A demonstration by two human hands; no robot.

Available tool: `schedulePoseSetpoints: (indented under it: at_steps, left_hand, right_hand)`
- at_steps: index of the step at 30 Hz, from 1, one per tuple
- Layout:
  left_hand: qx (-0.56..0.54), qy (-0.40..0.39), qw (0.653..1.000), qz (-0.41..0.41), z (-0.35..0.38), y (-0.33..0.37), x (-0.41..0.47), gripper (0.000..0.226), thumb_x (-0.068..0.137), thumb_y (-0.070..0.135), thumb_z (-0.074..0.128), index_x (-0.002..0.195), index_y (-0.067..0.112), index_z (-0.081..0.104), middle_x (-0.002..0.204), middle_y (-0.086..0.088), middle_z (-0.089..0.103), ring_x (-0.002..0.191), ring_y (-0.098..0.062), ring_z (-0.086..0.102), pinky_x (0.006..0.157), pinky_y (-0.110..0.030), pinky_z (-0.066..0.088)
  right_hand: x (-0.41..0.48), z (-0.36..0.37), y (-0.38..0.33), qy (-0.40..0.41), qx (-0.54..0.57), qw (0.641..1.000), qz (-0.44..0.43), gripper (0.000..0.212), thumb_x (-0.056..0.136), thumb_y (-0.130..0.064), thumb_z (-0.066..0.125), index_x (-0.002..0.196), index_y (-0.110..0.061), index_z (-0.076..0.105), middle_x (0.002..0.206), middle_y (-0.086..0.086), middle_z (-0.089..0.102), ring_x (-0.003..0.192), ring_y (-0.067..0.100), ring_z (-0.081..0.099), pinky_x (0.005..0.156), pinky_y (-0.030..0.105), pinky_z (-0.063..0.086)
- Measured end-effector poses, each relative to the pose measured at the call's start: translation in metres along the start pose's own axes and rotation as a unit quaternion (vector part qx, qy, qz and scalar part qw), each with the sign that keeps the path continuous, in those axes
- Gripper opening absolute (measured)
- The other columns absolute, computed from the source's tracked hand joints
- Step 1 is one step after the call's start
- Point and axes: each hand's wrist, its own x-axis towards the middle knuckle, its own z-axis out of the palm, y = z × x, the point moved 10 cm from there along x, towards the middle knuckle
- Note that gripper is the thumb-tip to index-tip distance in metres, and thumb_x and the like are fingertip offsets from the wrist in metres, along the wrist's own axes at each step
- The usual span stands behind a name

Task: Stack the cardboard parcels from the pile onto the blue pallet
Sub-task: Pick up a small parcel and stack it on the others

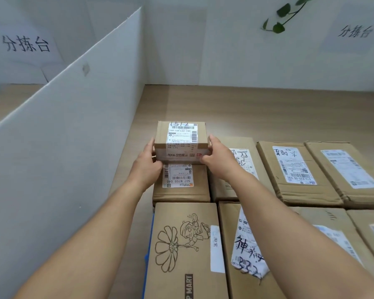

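The small parcel (180, 143) is between two hands, behind the flower box (181, 244). The left hand (146, 167) holds one side and the right hand (219, 160) the other, fingers (214, 144) curled tight on it. It is right over the labelled box (181, 190) next behind the flower box. The blue pallet (151, 234) peeks out left of the flower box.

Small parcel (180, 140) reads "1512" and "159-159-L02-740"; parcel beneath (181, 190) "507 N705 040"; wall sign (26, 44) "分拣台"

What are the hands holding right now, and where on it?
The small labelled parcel, gripped by its two opposite sides: the left hand on its left side, the right hand on its right side.
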Motion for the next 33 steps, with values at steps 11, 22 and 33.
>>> schedulePoseSetpoints:
  at_steps: [11, 22, 33]
  left_hand:
    - [0.073, 0.109, 0.99, 0.051, -0.015, 0.052, -0.059, 0.069, 0.092, 0.024, 0.051, 0.151, 0.018, 0.015, 0.152, -0.006, 0.025, 0.139, -0.019, 0.023, 0.109, -0.036, 0.027]
    - [0.16, 0.148, 0.954, 0.204, 0.074, 0.149, -0.186, 0.065, 0.088, 0.043, 0.049, 0.143, 0.009, 0.037, 0.15, -0.013, 0.034, 0.142, -0.026, 0.023, 0.116, -0.041, 0.013]
    - [0.195, 0.071, 0.932, 0.298, 0.219, 0.22, -0.283, 0.072, 0.082, 0.057, 0.033, 0.14, 0.015, 0.043, 0.151, -0.011, 0.031, 0.144, -0.026, 0.018, 0.118, -0.043, 0.007]
  right_hand:
    - [-0.063, -0.057, 0.004, 0.077, -0.117, 0.989, -0.05, 0.059, 0.093, -0.019, 0.052, 0.147, -0.015, 0.029, 0.144, 0.008, 0.038, 0.131, 0.022, 0.038, 0.104, 0.031, 0.033]
    - [-0.178, -0.132, 0.049, 0.174, -0.198, 0.955, -0.134, 0.046, 0.093, -0.019, 0.047, 0.138, -0.014, 0.042, 0.137, 0.005, 0.045, 0.127, 0.021, 0.038, 0.1, 0.029, 0.034]
    - [-0.286, -0.221, 0.135, 0.309, -0.24, 0.908, -0.151, 0.027, 0.075, -0.013, 0.07, 0.102, -0.006, 0.069, 0.105, 0.016, 0.066, 0.091, 0.034, 0.063, 0.072, 0.04, 0.054]
